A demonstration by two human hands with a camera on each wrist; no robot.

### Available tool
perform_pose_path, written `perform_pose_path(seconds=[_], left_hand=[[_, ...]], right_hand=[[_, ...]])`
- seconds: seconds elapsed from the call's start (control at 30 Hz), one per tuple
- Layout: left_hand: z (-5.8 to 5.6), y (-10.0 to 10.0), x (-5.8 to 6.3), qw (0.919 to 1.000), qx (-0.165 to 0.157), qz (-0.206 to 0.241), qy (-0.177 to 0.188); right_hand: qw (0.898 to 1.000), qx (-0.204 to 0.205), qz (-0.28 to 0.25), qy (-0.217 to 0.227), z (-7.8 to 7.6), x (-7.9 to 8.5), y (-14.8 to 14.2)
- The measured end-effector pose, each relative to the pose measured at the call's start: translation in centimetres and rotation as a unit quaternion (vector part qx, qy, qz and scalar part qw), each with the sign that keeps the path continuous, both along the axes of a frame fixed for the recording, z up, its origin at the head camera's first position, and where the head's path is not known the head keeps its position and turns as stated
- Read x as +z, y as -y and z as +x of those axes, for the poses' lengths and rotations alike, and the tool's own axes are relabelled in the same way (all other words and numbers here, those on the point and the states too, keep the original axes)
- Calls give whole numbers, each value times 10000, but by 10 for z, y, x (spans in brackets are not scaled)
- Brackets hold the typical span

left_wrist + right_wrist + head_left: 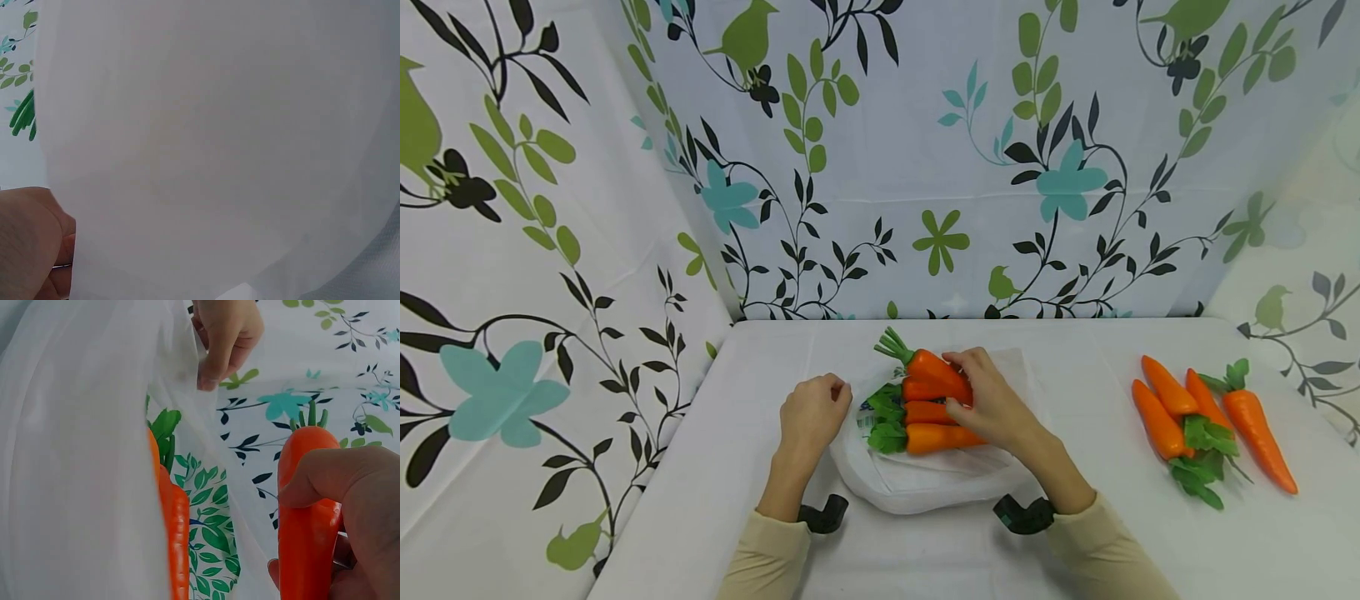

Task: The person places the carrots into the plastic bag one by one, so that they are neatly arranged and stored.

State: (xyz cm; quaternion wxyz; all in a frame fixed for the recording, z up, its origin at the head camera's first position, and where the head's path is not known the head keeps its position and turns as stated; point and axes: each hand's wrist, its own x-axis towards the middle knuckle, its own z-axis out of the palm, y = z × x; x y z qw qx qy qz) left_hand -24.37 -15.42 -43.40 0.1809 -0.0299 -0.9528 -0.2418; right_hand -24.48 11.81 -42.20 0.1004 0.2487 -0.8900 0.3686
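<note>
An orange carrot (934,371) with short green stalks is held in my right hand (992,404), over a white bag (887,492). In the right wrist view, the thumb lies across the carrot (306,550) and the fingers curl behind it. Other carrots (943,438) with leafy tops lie side by side in the bag's opening. My left hand (814,412) pinches the bag's edge on the left, as the right wrist view also shows. White bag material (206,144) fills most of the left wrist view and hides the left fingertips there.
Several more carrots (1258,437) lie in a loose pile on the white table (1075,550) at the right. Patterned cloth (880,192) hangs behind the table and on its left side. Black wrist devices (1024,515) sit close to the bag's front edge.
</note>
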Motion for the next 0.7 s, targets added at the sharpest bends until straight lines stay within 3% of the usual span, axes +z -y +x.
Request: perform_pose_path(seconds=[0.4, 0.7], left_hand=[[0, 0, 0, 10000, 1, 18, -1], [0, 0, 0, 10000, -17, 35, -15]], right_hand=[[9949, 365, 638, 695, -3, -7, -5], [9844, 731, 963, 1276, 0, -6, -10]])
